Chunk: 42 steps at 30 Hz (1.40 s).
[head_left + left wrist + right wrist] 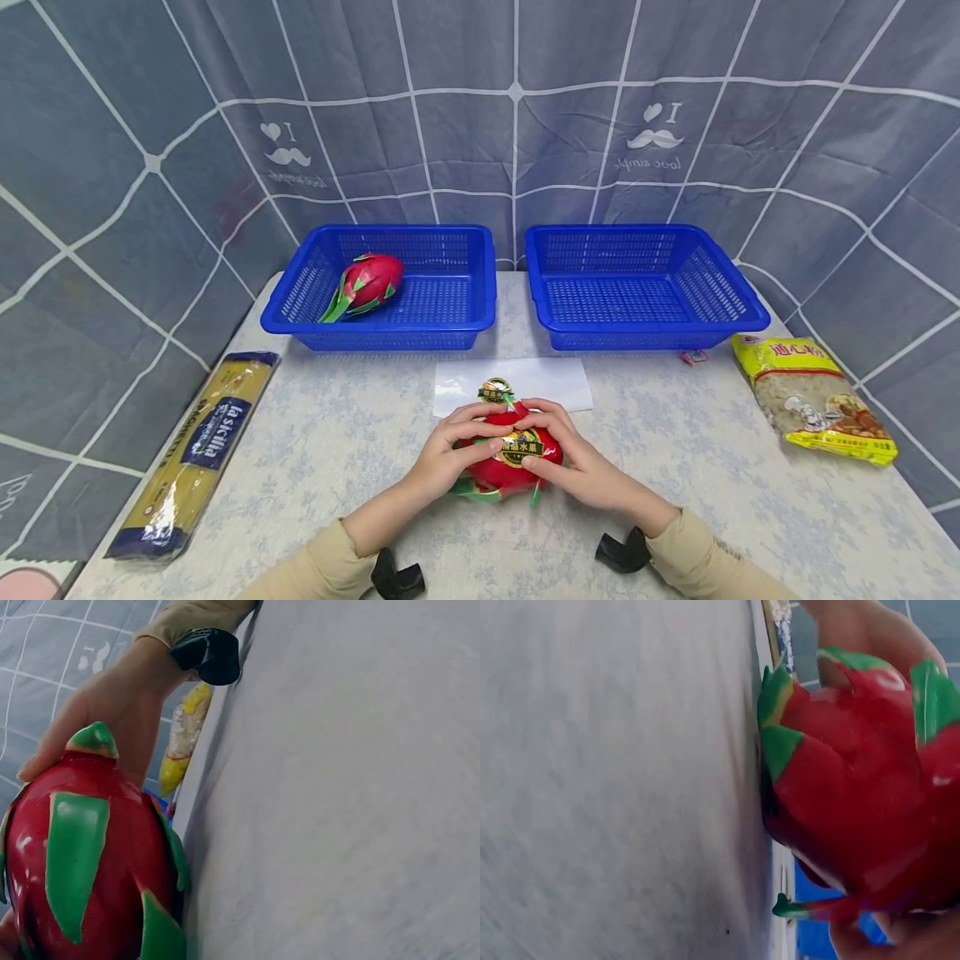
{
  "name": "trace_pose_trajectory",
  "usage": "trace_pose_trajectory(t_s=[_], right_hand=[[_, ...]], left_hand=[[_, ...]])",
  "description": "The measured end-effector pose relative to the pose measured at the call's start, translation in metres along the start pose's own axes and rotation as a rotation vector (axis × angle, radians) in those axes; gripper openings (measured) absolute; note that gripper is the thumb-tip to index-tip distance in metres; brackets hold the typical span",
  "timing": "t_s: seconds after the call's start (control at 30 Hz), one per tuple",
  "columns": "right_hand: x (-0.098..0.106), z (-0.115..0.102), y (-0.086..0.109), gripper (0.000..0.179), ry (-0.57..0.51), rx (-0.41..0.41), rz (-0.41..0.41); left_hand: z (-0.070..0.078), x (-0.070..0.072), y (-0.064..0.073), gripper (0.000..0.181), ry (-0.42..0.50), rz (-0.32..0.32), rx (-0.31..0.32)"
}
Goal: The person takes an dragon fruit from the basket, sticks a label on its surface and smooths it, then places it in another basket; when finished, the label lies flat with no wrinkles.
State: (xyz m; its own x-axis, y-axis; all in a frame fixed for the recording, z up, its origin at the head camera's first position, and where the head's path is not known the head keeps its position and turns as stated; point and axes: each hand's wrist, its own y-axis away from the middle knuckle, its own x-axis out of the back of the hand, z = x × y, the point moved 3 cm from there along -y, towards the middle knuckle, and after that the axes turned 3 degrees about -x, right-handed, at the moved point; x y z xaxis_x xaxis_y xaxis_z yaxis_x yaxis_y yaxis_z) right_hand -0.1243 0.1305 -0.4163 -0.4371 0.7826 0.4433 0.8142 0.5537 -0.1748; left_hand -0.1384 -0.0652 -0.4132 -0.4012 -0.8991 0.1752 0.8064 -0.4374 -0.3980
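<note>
A red dragon fruit with green scale tips lies on the table in front of me, and both hands hold it from the sides. My left hand curls round its left side, the thumb on a black and gold label stuck to the skin. From the right, my right hand grips the fruit, its thumb at the label's lower edge. Green scales on the dragon fruit show closely in the left wrist view. In the right wrist view the fruit hides parts of the fingers.
Behind the fruit lies a white sheet bearing another label. Two blue baskets stand at the back; the left basket holds another dragon fruit, beside the right basket. Packaged spaghetti lies left, a pasta bag right.
</note>
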Motion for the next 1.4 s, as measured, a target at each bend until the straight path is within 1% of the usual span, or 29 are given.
trace_pose_trajectory(t_s=[0.1, 0.17, 0.23, 0.33, 0.43, 0.5, 0.63, 0.7, 0.73, 0.83, 0.9, 0.97, 1.03, 1.17, 1.23, 1.33, 1.4], right_hand=[[0.003, 0.002, -0.001, 0.034, -0.077, -0.017, -0.073], [0.004, 0.003, -0.002, 0.033, -0.133, -0.026, -0.111], [0.005, 0.002, -0.002, 0.033, -0.154, -0.019, -0.128], [0.005, 0.002, -0.001, 0.033, -0.136, 0.019, -0.098], [0.002, 0.001, -0.001, 0.035, -0.107, 0.046, -0.035], [0.0, 0.001, -0.001, 0.037, -0.094, 0.044, 0.005], [-0.002, 0.0, -0.001, 0.039, -0.013, 0.015, 0.064], [-0.003, -0.002, 0.0, 0.04, 0.03, -0.005, 0.077], [-0.003, -0.002, 0.0, 0.041, 0.056, -0.017, 0.083], [-0.001, -0.005, 0.001, 0.043, 0.094, -0.049, 0.081], [0.001, -0.007, 0.002, 0.044, 0.101, -0.065, 0.064], [0.005, -0.009, 0.003, 0.044, 0.063, -0.09, 0.029], [0.009, -0.01, 0.004, 0.045, 0.013, -0.104, -0.011], [0.017, -0.008, 0.005, 0.046, -0.055, -0.112, -0.056], [0.02, -0.007, 0.005, 0.046, -0.067, -0.095, -0.061], [0.025, -0.004, 0.005, 0.047, -0.1, -0.072, -0.069], [0.03, -0.001, 0.005, 0.047, -0.132, -0.072, -0.084]], left_hand=[[0.0, 0.003, -0.001, 0.023, 0.059, -0.035, 0.026], [0.0, 0.004, -0.002, 0.022, 0.07, -0.051, 0.028], [0.0, 0.004, -0.002, 0.021, 0.055, -0.056, 0.013], [0.0, 0.003, -0.001, 0.017, -0.004, -0.042, -0.038], [0.0, 0.001, -0.001, 0.017, -0.05, -0.019, -0.081], [0.001, -0.001, -0.001, 0.018, -0.073, -0.001, -0.098], [0.002, -0.005, 0.0, 0.023, -0.119, 0.031, -0.103], [0.002, -0.005, 0.0, 0.026, -0.138, 0.04, -0.11], [0.001, -0.006, 0.001, 0.028, -0.148, 0.046, -0.101], [0.0, -0.007, 0.003, 0.029, -0.179, 0.045, -0.115], [-0.001, -0.006, 0.004, 0.027, -0.177, 0.04, -0.109], [-0.001, -0.005, 0.003, 0.025, -0.148, 0.025, -0.092], [-0.001, -0.004, 0.002, 0.024, -0.084, 0.008, -0.05], [-0.001, -0.002, 0.0, 0.022, 0.021, -0.036, 0.001], [0.0, -0.002, -0.001, 0.023, 0.035, -0.069, 0.006], [0.001, -0.001, -0.002, 0.024, 0.012, -0.134, 0.03], [0.003, 0.0, -0.004, 0.024, 0.001, -0.178, 0.051]])
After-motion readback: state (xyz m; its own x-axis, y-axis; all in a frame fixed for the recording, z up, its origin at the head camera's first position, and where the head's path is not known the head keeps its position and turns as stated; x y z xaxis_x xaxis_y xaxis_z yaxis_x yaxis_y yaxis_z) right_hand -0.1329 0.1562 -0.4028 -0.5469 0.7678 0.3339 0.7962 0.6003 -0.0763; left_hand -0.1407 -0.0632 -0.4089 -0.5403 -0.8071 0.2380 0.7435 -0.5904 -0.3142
